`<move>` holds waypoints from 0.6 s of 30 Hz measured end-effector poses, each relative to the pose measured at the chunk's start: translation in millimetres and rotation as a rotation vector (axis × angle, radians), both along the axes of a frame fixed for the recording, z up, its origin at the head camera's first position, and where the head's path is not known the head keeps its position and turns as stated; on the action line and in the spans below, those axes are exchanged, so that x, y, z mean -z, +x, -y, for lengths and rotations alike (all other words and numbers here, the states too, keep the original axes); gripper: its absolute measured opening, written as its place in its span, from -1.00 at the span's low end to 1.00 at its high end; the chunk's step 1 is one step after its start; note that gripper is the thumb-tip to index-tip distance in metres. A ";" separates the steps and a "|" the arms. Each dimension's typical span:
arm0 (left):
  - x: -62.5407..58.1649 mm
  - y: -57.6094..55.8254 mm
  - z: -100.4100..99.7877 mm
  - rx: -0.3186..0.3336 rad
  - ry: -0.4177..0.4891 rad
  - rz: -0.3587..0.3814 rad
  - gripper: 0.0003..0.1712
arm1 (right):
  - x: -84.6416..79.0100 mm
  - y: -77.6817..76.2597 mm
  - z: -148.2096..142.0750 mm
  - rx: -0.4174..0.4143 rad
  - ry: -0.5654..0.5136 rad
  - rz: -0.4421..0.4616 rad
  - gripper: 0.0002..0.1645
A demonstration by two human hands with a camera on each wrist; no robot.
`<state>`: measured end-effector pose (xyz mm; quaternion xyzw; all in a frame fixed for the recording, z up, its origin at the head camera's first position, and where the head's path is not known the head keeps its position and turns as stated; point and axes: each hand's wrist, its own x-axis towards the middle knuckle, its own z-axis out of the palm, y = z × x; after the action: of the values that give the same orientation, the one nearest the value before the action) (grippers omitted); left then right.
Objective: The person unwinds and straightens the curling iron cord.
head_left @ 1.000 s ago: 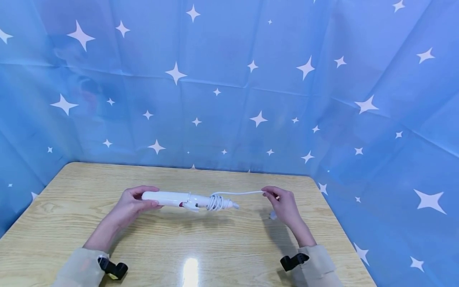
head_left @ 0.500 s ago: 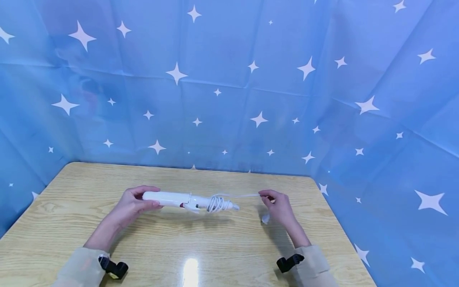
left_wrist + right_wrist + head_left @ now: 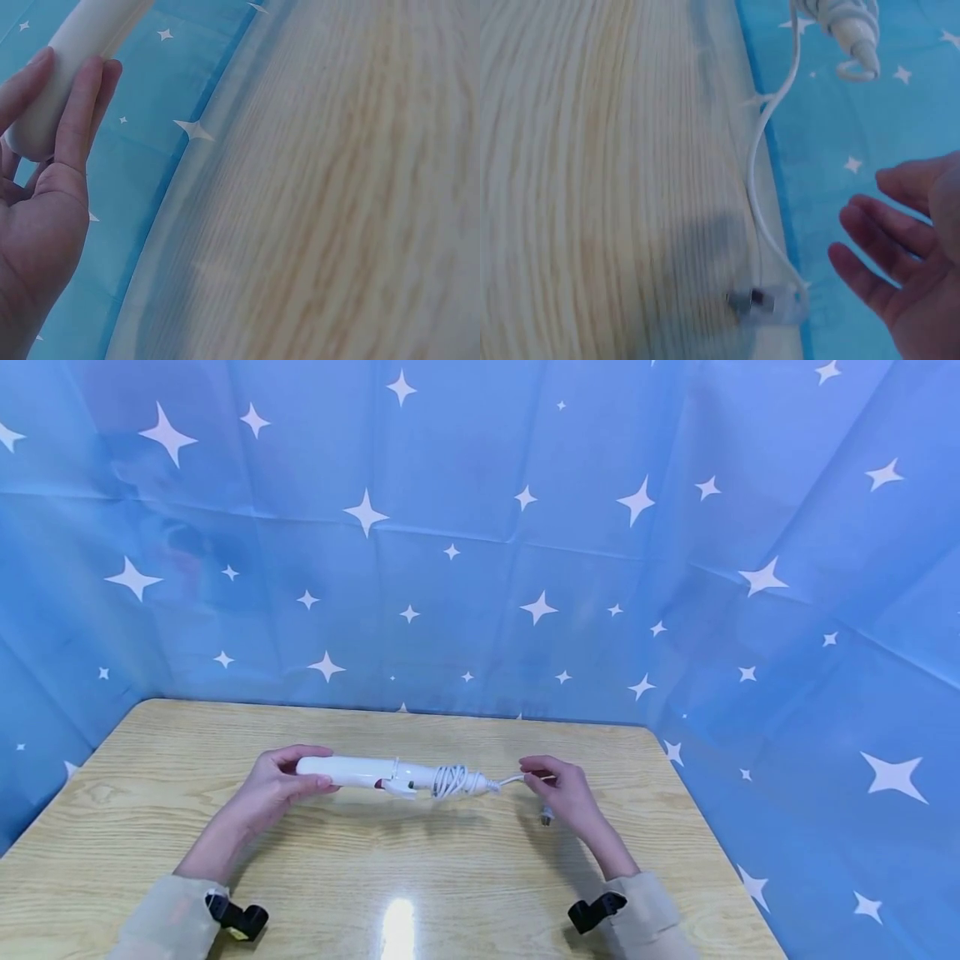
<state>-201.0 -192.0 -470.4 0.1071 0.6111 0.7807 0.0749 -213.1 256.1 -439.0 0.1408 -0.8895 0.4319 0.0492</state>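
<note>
My left hand [image 3: 273,785] grips the rounded end of a white curling iron [image 3: 356,772], thumb on one side and fingers on the other. The iron is held level above the table. In the left wrist view, the smooth white barrel [image 3: 56,97] lies between thumb and fingers. A white cord [image 3: 452,782] is wrapped round the narrower handle, at the iron's right end. My right hand [image 3: 566,789] is just beyond that end, fingers loosely bent. In the right wrist view those fingers hold nothing, and the loose cord [image 3: 754,180] hangs beside them down to its plug [image 3: 769,304].
The wooden table [image 3: 322,877] has a bright light reflection near its front. A blue curtain [image 3: 480,568] with white stars stands behind it and along both sides. Black wrist cameras are strapped over both sleeves.
My right hand has moved left towards the handle and let go of the cord it pinched. The stretched cord has slackened, and its plug shows below the hand. The left hand keeps its grip.
</note>
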 end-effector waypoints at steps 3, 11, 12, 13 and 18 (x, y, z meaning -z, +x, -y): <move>-0.6 -0.2 0.2 0.008 0.014 0.003 -0.50 | -2.6 1.5 7.2 -0.066 -0.058 0.025 -0.67; -0.8 0.4 0.5 0.012 0.031 -0.003 -0.51 | -3.3 -0.3 26.8 -0.221 -0.231 0.108 -0.64; -0.8 0.4 0.5 0.013 0.033 -0.005 -0.52 | -2.9 -1.0 29.0 -0.236 -0.239 0.116 -0.64; -0.8 0.5 0.5 0.014 0.032 -0.007 -0.53 | -2.7 -1.8 31.2 -0.248 -0.247 0.124 -0.65; 0.2 0.7 0.5 0.027 0.028 -0.014 -0.54 | -1.2 -4.8 38.8 -0.283 -0.273 0.176 -0.65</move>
<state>-200.3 -192.5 -470.5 0.1219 0.5991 0.7873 0.0797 -217.9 217.4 -437.8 0.2178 -0.7949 0.5618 -0.0712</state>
